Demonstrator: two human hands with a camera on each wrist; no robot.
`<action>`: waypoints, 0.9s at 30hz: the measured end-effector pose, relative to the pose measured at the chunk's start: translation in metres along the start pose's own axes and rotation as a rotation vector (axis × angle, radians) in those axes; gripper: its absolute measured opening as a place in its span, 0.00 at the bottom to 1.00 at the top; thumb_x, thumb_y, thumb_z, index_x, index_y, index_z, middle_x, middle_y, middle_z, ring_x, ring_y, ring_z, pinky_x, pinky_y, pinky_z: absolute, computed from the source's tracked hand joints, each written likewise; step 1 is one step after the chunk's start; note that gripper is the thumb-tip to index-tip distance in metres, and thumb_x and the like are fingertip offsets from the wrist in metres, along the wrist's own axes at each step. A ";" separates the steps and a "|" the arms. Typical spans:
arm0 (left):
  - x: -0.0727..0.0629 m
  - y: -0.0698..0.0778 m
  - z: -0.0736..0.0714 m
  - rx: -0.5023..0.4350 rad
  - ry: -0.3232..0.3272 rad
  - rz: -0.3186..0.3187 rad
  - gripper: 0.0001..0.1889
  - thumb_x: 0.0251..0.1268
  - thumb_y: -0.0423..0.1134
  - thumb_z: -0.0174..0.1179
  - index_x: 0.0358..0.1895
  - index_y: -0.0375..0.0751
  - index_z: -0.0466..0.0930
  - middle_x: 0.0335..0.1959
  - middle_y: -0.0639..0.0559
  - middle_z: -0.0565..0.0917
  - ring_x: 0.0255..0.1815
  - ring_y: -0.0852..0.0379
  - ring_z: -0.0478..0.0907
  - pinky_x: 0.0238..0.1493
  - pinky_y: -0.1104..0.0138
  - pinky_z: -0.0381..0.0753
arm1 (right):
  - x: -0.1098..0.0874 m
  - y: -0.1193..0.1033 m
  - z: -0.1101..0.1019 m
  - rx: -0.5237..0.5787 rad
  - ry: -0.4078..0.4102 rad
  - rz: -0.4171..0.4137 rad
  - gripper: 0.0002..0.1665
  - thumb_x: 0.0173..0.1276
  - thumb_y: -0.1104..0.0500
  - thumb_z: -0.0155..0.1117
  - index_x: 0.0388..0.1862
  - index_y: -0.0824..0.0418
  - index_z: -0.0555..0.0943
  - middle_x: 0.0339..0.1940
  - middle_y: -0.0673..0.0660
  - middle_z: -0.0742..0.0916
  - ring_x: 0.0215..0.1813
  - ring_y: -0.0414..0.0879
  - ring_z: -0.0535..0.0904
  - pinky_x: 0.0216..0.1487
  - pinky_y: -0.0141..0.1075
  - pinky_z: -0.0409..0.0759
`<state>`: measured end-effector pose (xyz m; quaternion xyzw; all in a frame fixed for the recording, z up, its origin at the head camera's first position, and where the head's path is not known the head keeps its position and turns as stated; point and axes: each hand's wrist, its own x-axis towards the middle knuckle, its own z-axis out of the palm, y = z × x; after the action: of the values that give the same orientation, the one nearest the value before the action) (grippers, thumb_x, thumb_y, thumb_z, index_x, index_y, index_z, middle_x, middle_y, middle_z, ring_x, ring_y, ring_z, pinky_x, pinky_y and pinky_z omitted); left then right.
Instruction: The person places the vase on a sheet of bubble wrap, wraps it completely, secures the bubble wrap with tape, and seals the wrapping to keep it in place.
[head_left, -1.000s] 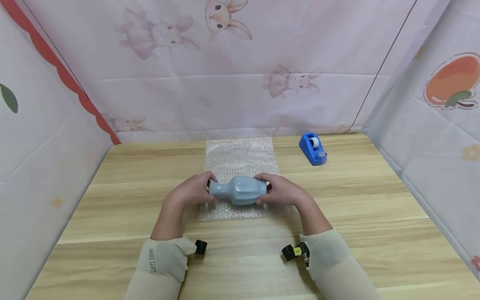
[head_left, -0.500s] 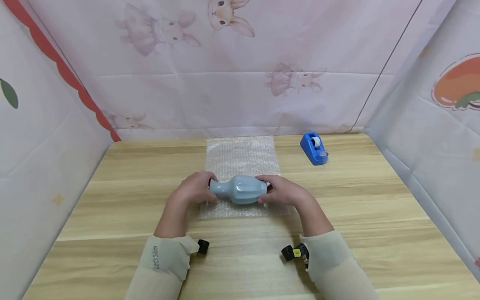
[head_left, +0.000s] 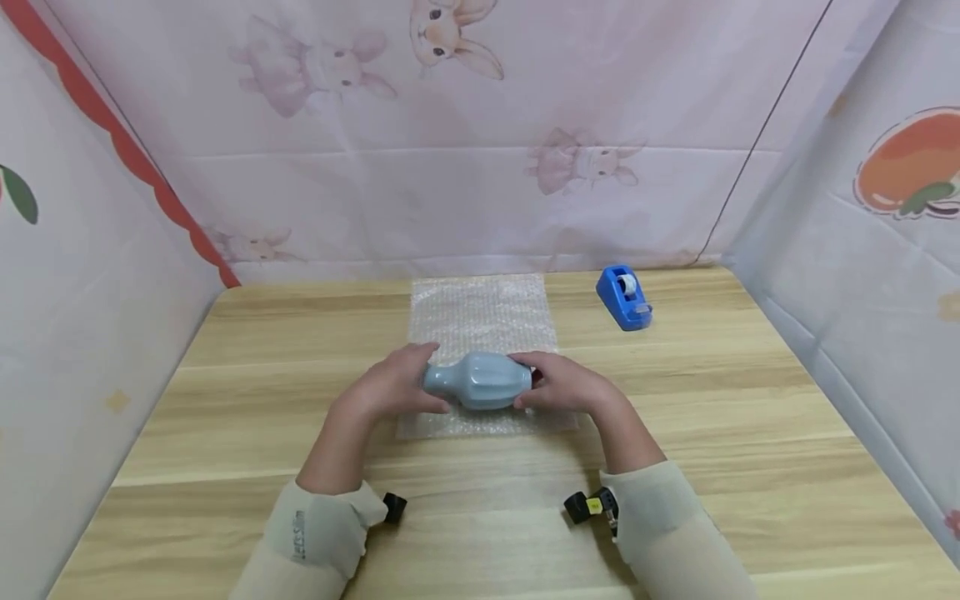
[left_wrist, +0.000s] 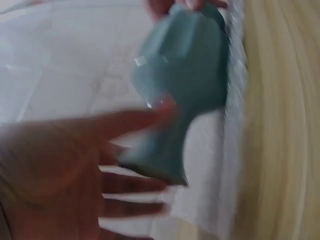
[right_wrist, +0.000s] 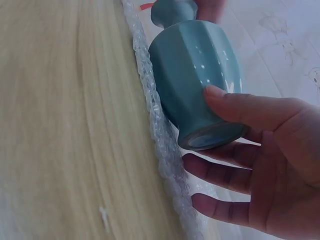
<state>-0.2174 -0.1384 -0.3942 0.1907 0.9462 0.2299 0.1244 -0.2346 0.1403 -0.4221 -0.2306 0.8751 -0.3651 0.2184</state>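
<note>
A glossy pale-blue fluted vase lies on its side over a sheet of bubble wrap, its neck to the left and foot to the right. My right hand holds the foot end; in the right wrist view the thumb presses the vase's side and the fingers reach behind the base. At the neck end is my left hand, its thumb and fingers spread around the mouth. The left wrist view shows that hand blurred, with straight fingers behind the flared mouth and the thumb across the neck.
A blue tape dispenser with a roll of tape stands at the back right of the wooden table. Fabric walls printed with rabbits and fruit enclose the back and sides.
My left hand has loosened from the vase's mouth, and its fingers now spread farther along the neck. The right hand keeps its hold, and the vase has hardly moved.
</note>
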 end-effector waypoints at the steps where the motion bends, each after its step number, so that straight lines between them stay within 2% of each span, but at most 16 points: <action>1: -0.002 0.006 0.002 0.025 0.027 0.042 0.51 0.46 0.48 0.78 0.74 0.36 0.59 0.70 0.38 0.69 0.71 0.41 0.65 0.68 0.46 0.65 | 0.000 0.000 0.000 -0.007 0.001 -0.002 0.38 0.63 0.54 0.72 0.71 0.52 0.71 0.55 0.51 0.82 0.47 0.46 0.77 0.49 0.39 0.76; 4: -0.001 0.025 0.014 0.091 0.098 0.162 0.58 0.43 0.52 0.79 0.78 0.42 0.52 0.77 0.40 0.57 0.79 0.39 0.50 0.72 0.39 0.53 | 0.000 -0.001 0.000 -0.030 0.017 0.008 0.38 0.62 0.54 0.73 0.71 0.52 0.71 0.54 0.51 0.82 0.47 0.46 0.77 0.49 0.40 0.77; 5: 0.000 0.031 0.018 0.125 0.113 0.198 0.59 0.43 0.52 0.79 0.78 0.44 0.51 0.78 0.40 0.56 0.79 0.39 0.49 0.72 0.37 0.51 | -0.001 -0.002 0.000 -0.039 0.022 0.012 0.39 0.61 0.54 0.73 0.71 0.52 0.71 0.54 0.51 0.82 0.48 0.46 0.77 0.50 0.40 0.77; 7: 0.002 0.038 0.028 0.177 0.105 0.222 0.58 0.45 0.52 0.78 0.79 0.47 0.49 0.79 0.42 0.54 0.80 0.40 0.47 0.72 0.36 0.49 | -0.001 -0.003 0.001 -0.053 0.026 0.021 0.39 0.61 0.54 0.73 0.71 0.52 0.70 0.56 0.52 0.82 0.51 0.47 0.78 0.53 0.42 0.78; 9: 0.003 0.042 0.036 0.223 0.103 0.227 0.54 0.50 0.48 0.76 0.79 0.48 0.51 0.78 0.42 0.56 0.78 0.42 0.52 0.71 0.37 0.53 | -0.003 -0.005 0.002 -0.082 0.035 0.023 0.42 0.61 0.55 0.73 0.74 0.53 0.67 0.61 0.55 0.80 0.57 0.50 0.78 0.59 0.46 0.77; 12: 0.004 0.042 0.043 0.250 0.105 0.192 0.47 0.57 0.43 0.72 0.78 0.48 0.54 0.77 0.43 0.59 0.76 0.45 0.57 0.70 0.39 0.57 | -0.008 -0.010 0.004 -0.145 0.089 0.032 0.45 0.58 0.54 0.76 0.74 0.53 0.66 0.65 0.58 0.77 0.63 0.53 0.75 0.63 0.50 0.75; 14: 0.005 0.040 0.043 0.244 0.116 0.185 0.44 0.59 0.40 0.70 0.77 0.48 0.56 0.77 0.44 0.60 0.76 0.46 0.58 0.70 0.40 0.58 | -0.013 -0.016 0.004 -0.203 0.154 0.041 0.43 0.56 0.53 0.78 0.69 0.53 0.69 0.62 0.58 0.78 0.61 0.53 0.76 0.59 0.50 0.76; 17: 0.008 0.038 0.040 0.225 0.114 0.188 0.44 0.59 0.40 0.70 0.78 0.50 0.55 0.78 0.45 0.58 0.76 0.46 0.58 0.70 0.40 0.58 | -0.019 -0.024 0.002 -0.257 0.212 0.042 0.28 0.53 0.53 0.79 0.52 0.52 0.77 0.47 0.56 0.80 0.47 0.50 0.77 0.46 0.43 0.78; 19: 0.010 0.037 0.038 0.215 0.107 0.191 0.45 0.59 0.40 0.70 0.78 0.49 0.55 0.78 0.44 0.57 0.76 0.45 0.58 0.70 0.40 0.59 | -0.022 -0.029 0.003 -0.273 0.188 0.020 0.19 0.54 0.54 0.79 0.41 0.52 0.79 0.37 0.53 0.80 0.39 0.47 0.75 0.38 0.40 0.76; 22: 0.012 0.036 0.035 0.188 0.087 0.171 0.46 0.59 0.41 0.70 0.78 0.47 0.54 0.79 0.45 0.54 0.77 0.47 0.57 0.71 0.42 0.58 | -0.022 -0.034 0.006 -0.276 0.092 -0.016 0.09 0.57 0.55 0.76 0.31 0.52 0.83 0.27 0.49 0.80 0.31 0.43 0.73 0.33 0.36 0.72; 27: 0.013 0.037 0.034 0.144 0.069 0.147 0.44 0.59 0.41 0.70 0.76 0.45 0.55 0.79 0.44 0.54 0.77 0.48 0.56 0.72 0.43 0.57 | -0.021 -0.039 0.013 -0.293 -0.003 0.025 0.06 0.60 0.56 0.74 0.25 0.49 0.86 0.20 0.45 0.81 0.25 0.39 0.74 0.29 0.34 0.73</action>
<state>-0.2072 -0.0894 -0.4075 0.2600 0.9474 0.1763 0.0604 -0.2011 0.1207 -0.3976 -0.2499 0.9214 -0.2305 0.1884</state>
